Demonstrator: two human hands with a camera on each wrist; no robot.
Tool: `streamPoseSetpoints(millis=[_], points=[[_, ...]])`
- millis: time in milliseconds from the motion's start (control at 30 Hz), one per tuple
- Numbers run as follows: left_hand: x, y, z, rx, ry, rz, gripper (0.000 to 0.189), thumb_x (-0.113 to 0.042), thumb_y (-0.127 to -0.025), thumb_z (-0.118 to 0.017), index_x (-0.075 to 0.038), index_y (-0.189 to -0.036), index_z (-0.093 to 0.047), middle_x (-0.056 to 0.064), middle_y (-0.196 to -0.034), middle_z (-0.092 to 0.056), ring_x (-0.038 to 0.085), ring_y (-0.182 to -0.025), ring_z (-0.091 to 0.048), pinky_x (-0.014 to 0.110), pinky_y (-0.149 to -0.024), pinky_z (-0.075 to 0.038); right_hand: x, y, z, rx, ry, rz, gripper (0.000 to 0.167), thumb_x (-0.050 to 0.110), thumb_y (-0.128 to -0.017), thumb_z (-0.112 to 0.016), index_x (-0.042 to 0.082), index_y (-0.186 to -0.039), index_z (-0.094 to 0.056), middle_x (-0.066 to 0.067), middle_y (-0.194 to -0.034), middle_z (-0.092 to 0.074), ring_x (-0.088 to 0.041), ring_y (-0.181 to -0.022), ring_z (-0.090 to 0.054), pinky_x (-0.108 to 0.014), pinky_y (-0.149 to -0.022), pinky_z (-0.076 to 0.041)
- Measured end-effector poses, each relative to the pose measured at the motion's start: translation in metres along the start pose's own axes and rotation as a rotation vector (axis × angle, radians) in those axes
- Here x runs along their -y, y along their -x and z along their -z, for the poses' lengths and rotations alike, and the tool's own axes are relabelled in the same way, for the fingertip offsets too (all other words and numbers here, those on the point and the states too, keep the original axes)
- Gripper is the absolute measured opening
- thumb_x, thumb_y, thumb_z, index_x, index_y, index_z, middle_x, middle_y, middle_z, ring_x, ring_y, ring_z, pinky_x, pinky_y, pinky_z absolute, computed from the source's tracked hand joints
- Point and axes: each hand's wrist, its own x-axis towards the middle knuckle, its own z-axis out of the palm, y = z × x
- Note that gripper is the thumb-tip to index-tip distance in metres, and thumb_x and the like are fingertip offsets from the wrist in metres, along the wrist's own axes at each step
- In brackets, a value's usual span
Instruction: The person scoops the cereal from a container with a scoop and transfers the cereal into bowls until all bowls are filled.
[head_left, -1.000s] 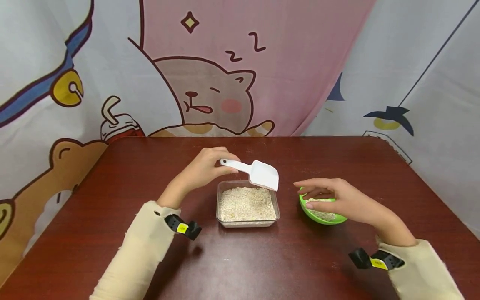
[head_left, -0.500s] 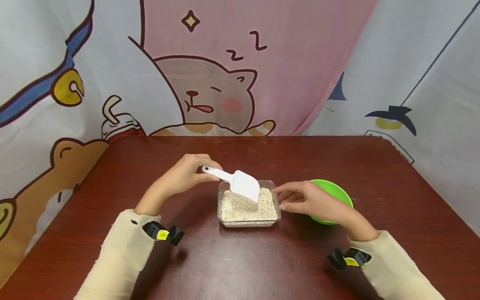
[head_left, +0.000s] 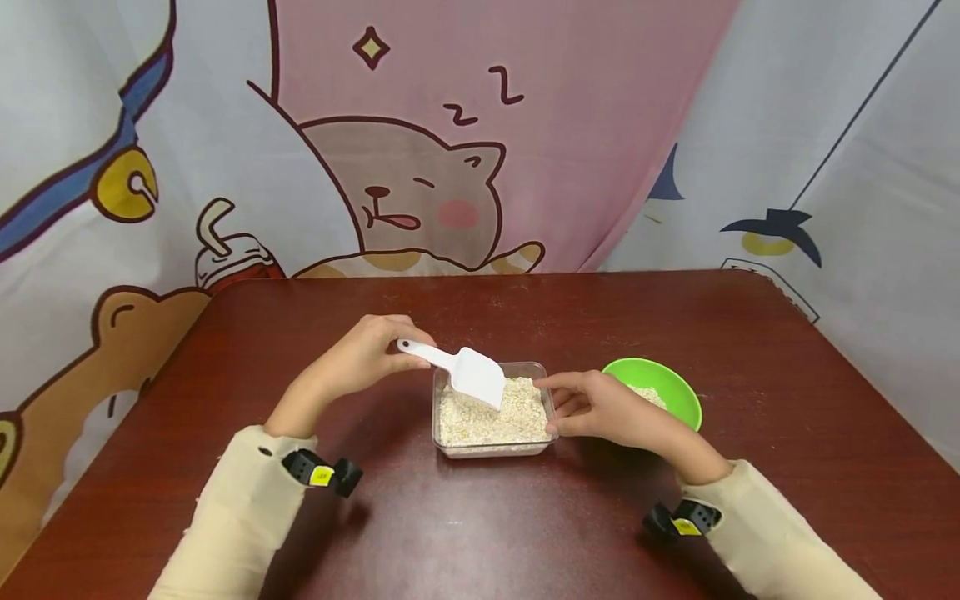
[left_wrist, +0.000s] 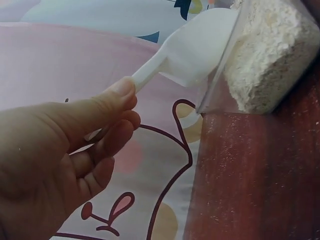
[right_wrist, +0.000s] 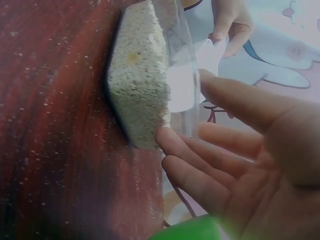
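In the head view we see the left hand [head_left: 375, 352] pinching the scoop [head_left: 478, 377] by its handle end, which seems meant to keep the knuckles out of the oats [head_left: 487, 427]. The scoop's lip slants down to the right over the clear container [head_left: 491, 452]; we cannot tell whether it touches the oats. The right hand [head_left: 600, 404] spreads along the container's right side, probably to steady it. The green bowl [head_left: 682, 402], holding some oats, sits just right on the worktop [head_left: 450, 542], partly behind that hand, presumably to keep it within easy reach.

In the left wrist view we see thumb and forefinger closed on the handle, the other fingers loosely bent.

In the right wrist view we see the right hand relaxed and wide, gripping nothing, its fingertips at the container's wall.
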Motion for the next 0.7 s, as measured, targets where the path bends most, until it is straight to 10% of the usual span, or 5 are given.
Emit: streamPoseSetpoints(millis=[367,700], points=[[-0.009,-0.014,0.019,0.081,-0.122,-0.042,0.019,-0.009,-0.072,-0.076,-0.007,-0.090,-0.072,-0.002,-0.079,-0.062,0.011,-0.068,-0.051,0.032,-0.062,-0.044,-0.001,-0.002,-0.003,-0.021,0.048,0.008,0.057,0.015,-0.077,-0.074,-0.011,-0.122,-0.051,-0.012,-0.096,-0.065,-0.015,-0.081,-0.062,-0.027,-0.070,-0.050],[-0.017,-0.029,0.005,0.173,-0.188,-0.062,0.016,-0.011,-0.074,-0.075,-0.005,-0.089,-0.071,-0.001,-0.076,-0.059,0.011,-0.068,-0.052,0.026,-0.063,-0.044,0.000,0.001,-0.001,-0.008,0.053,-0.010,0.057,0.016,-0.077,-0.074,-0.011,-0.122,-0.051,-0.013,-0.097,-0.064,-0.016,-0.083,-0.063,-0.027,-0.071,-0.050]])
